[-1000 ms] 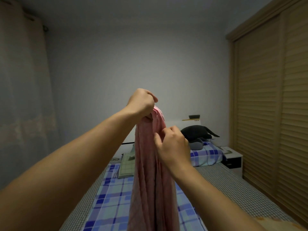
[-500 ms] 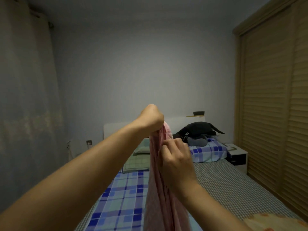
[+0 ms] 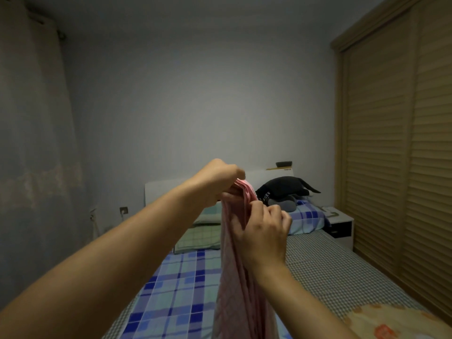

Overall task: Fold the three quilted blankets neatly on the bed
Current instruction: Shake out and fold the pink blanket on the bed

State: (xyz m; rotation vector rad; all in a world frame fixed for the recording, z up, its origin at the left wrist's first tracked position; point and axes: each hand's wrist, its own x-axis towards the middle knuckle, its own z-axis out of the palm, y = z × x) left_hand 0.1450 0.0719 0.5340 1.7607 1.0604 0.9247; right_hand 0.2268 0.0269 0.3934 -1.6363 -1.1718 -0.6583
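The left hand (image 3: 217,183) is gripping the bunched top of the pink quilted blanket (image 3: 238,277), holding it up above the bed (image 3: 325,263). Just below, at about 5 o'clock from it, the right hand (image 3: 263,231) is pinching the blanket's edge, apparently between thumb and fingers. The blanket is hanging straight down between both forearms.

There are two bare hands, a left hand (image 3: 216,183) and a right hand (image 3: 263,231). There is one pink quilted blanket (image 3: 238,277) hanging down. There is one blue checked blanket (image 3: 178,293) and one yellow flowery blanket (image 3: 389,322). There is one green checked pillow (image 3: 200,234), one black soft toy (image 3: 285,189) and one white bedside table (image 3: 338,221).
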